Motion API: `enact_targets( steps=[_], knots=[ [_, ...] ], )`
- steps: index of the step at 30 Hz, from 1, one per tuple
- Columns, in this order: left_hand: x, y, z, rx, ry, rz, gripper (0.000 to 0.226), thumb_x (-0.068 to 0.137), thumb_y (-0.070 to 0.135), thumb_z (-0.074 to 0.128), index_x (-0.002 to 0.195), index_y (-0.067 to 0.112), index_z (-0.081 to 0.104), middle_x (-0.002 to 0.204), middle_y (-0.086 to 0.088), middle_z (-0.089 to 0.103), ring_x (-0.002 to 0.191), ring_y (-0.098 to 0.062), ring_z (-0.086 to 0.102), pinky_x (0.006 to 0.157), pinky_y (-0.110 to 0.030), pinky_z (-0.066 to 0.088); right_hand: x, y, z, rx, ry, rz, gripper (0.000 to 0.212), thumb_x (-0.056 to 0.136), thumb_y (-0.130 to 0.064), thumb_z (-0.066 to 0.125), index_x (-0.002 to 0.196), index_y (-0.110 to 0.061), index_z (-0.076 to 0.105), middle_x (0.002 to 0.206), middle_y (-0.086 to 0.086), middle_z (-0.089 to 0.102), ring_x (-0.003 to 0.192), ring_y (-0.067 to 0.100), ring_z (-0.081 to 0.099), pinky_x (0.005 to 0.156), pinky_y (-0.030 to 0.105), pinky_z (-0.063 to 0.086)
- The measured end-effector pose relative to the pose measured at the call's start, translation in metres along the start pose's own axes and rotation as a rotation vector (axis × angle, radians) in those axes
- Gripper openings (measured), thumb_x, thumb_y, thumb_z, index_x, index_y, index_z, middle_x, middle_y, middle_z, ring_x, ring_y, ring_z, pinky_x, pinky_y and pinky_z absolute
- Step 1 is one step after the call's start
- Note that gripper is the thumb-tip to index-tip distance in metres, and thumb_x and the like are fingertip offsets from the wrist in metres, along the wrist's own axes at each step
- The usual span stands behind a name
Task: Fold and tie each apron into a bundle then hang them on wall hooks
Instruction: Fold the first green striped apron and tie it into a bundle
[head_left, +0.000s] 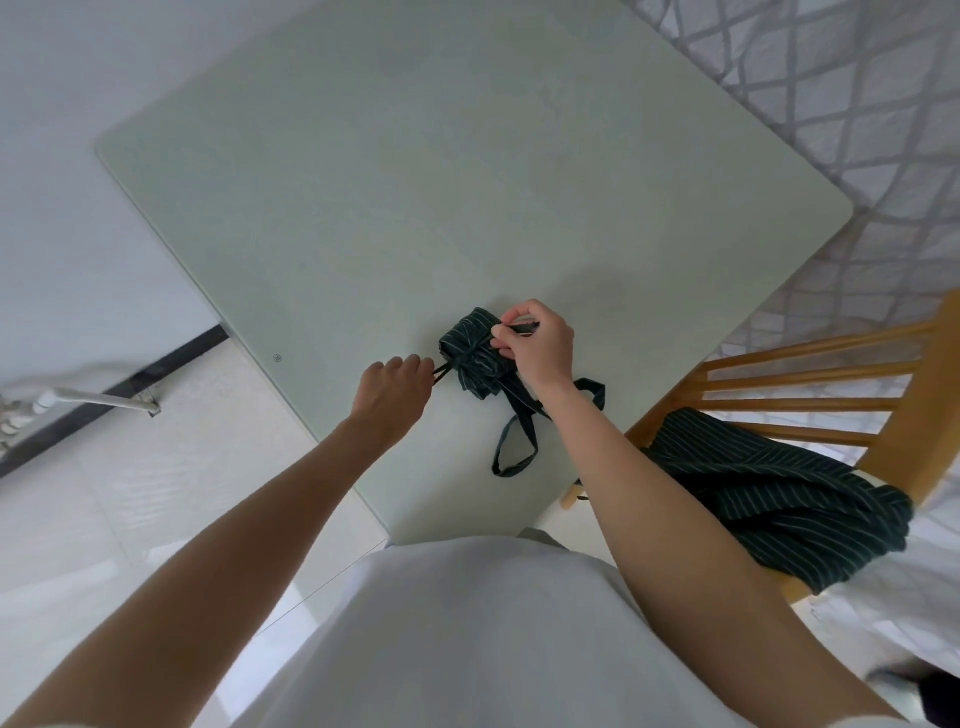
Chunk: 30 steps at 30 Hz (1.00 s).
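A dark green striped apron (472, 353) lies rolled into a small bundle on the pale green table (415, 182), its waist ties wound around the middle. My left hand (392, 387) grips one tie end just left of the bundle. My right hand (537, 343) pinches the other tie end over the bundle's right side. The apron's neck loop (511, 447) trails toward the table's near edge, passing under my right forearm. A second striped apron (779, 493) lies unfolded on a wooden chair (810, 384) at the right.
The table's near corner points at my body. A white wall and a dark skirting board run along the left, with a white pipe (98, 400) low down. A patterned curtain (857, 104) hangs behind the chair.
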<state>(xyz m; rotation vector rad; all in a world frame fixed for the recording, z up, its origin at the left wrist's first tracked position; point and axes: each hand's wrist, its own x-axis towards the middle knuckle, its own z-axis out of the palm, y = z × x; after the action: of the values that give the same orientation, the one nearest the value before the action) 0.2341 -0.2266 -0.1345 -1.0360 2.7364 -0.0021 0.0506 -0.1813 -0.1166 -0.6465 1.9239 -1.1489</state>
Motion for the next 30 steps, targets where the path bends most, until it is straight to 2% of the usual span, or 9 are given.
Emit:
enact_targets(
  steps=[3, 5, 8, 10, 12, 16, 23, 27, 30],
  knots=[
    [-0.001, 0.003, -0.004, -0.394, -0.121, -0.270, 0.020, 0.099, 0.026, 0.038, 0.104, 0.013, 0.053, 0.098, -0.001, 0.059, 0.082, -0.023, 0.059, 0.065, -0.033, 0.043, -0.001, -0.003, -0.009, 0.035, -0.028, -0.010, 0.006, 0.086, -0.001, 0.062, 0.091, -0.005, 0.062, 0.081, 0.006, 0.068, 0.074, 0.019, 0.070, 0.073, 0.035, 0.059],
    [-0.008, 0.007, -0.002, -0.614, -0.059, -0.408, 0.020, 0.098, 0.026, 0.042, 0.112, 0.017, 0.052, 0.111, 0.000, 0.058, 0.090, -0.021, 0.061, 0.072, -0.034, 0.046, -0.001, -0.005, -0.021, -0.037, 0.010, -0.071, 0.011, 0.088, -0.005, 0.060, 0.098, -0.007, 0.063, 0.087, 0.002, 0.067, 0.080, 0.014, 0.067, 0.079, 0.028, 0.056],
    [-0.016, 0.018, -0.003, -0.733, 0.126, -0.443, 0.028, 0.094, 0.022, 0.050, 0.122, 0.019, 0.050, 0.124, -0.003, 0.053, 0.107, -0.021, 0.055, 0.080, -0.036, 0.049, -0.006, -0.002, -0.037, -0.227, 0.096, -0.138, 0.027, 0.090, -0.014, 0.059, 0.117, -0.011, 0.058, 0.113, 0.001, 0.063, 0.099, 0.012, 0.059, 0.087, 0.021, 0.047],
    [-0.015, 0.026, -0.008, -0.759, 0.232, -0.373, 0.033, 0.093, 0.020, 0.052, 0.126, 0.020, 0.051, 0.128, -0.003, 0.051, 0.113, -0.022, 0.050, 0.087, -0.035, 0.047, -0.010, 0.004, -0.041, -0.331, 0.051, -0.183, 0.035, 0.091, -0.019, 0.058, 0.125, -0.014, 0.052, 0.125, 0.004, 0.055, 0.112, 0.015, 0.051, 0.094, 0.027, 0.042],
    [-0.010, 0.033, -0.013, -0.774, 0.252, -0.254, 0.038, 0.093, 0.022, 0.054, 0.131, 0.023, 0.049, 0.135, 0.000, 0.047, 0.120, -0.024, 0.046, 0.094, -0.035, 0.043, -0.015, 0.013, -0.039, -0.416, -0.115, -0.206, 0.046, 0.091, -0.028, 0.058, 0.133, -0.016, 0.045, 0.133, 0.005, 0.048, 0.122, 0.016, 0.043, 0.100, 0.030, 0.037],
    [0.010, 0.033, -0.010, -0.728, 0.051, -0.167, 0.046, 0.093, 0.029, 0.054, 0.137, 0.030, 0.043, 0.149, 0.004, 0.031, 0.131, -0.026, 0.034, 0.103, -0.042, 0.039, -0.023, 0.033, -0.031, -0.520, -0.355, -0.192, 0.062, 0.089, -0.035, 0.060, 0.143, -0.021, 0.032, 0.142, 0.006, 0.038, 0.129, 0.018, 0.038, 0.103, 0.035, 0.038],
    [0.022, 0.023, 0.000, -0.679, 0.044, -0.170, 0.042, 0.082, 0.024, 0.070, 0.123, 0.023, 0.057, 0.139, 0.002, 0.039, 0.107, -0.025, 0.053, 0.075, -0.041, 0.055, -0.018, 0.044, -0.019, -0.527, -0.248, -0.284, 0.052, 0.088, -0.002, 0.059, 0.137, -0.013, 0.047, 0.136, 0.010, 0.043, 0.111, 0.024, 0.055, 0.098, 0.040, 0.046],
    [0.028, 0.020, -0.006, -0.624, 0.054, -0.134, 0.042, 0.079, 0.025, 0.073, 0.118, 0.022, 0.057, 0.135, -0.001, 0.041, 0.104, -0.026, 0.056, 0.070, -0.040, 0.055, -0.025, 0.049, -0.042, -0.540, -0.296, -0.306, 0.053, 0.091, -0.024, 0.059, 0.140, -0.017, 0.039, 0.135, 0.005, 0.045, 0.112, 0.019, 0.052, 0.096, 0.034, 0.042],
    [0.022, 0.023, -0.008, -0.552, 0.084, -0.152, 0.043, 0.081, 0.024, 0.070, 0.121, 0.022, 0.056, 0.136, -0.004, 0.042, 0.118, -0.028, 0.046, 0.087, -0.044, 0.050, -0.039, 0.063, -0.067, -0.817, -0.256, -0.398, 0.060, 0.084, -0.039, 0.065, 0.136, -0.018, 0.041, 0.119, 0.002, 0.058, 0.107, 0.020, 0.052, 0.095, 0.036, 0.034]
  ],
)
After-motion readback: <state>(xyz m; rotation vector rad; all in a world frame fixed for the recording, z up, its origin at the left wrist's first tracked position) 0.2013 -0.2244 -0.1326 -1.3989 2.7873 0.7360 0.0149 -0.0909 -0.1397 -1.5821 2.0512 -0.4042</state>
